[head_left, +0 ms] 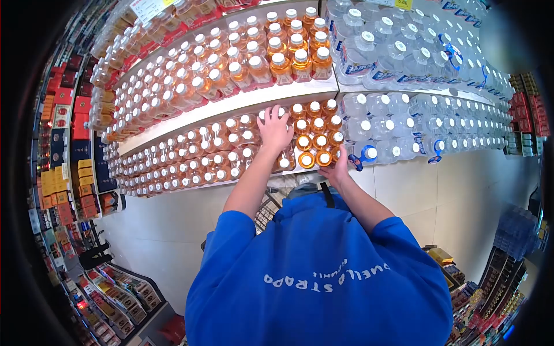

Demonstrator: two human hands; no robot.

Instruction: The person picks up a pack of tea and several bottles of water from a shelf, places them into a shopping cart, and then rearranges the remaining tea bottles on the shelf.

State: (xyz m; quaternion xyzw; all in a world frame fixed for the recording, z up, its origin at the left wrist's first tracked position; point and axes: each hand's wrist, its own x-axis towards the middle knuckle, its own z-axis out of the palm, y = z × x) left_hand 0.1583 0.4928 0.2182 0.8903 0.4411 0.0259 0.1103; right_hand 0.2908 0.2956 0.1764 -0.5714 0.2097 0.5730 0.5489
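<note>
My left hand point(276, 131) lies with fingers spread over the caps of orange drink bottles point(249, 138) on the lower shelf, palm down. Just right of it stand several rows of brighter orange bottles point(317, 141) with white caps. At their front right corner is my right hand point(337, 168), thumb up along the side and fingers curled at the base of the front bottles. Whether the fingertips reach beneath the bottles is hidden. Clear water bottles point(369, 153), one with a blue tag, stand right beside that hand.
Above is another shelf point(231, 95) of orange bottles, its edge close over my left hand. Shrink-wrapped water packs point(398, 52) fill the upper right. Behind my blue top point(323, 265) is part of a wire cart point(266, 212). Boxed goods point(60, 190) line the left side.
</note>
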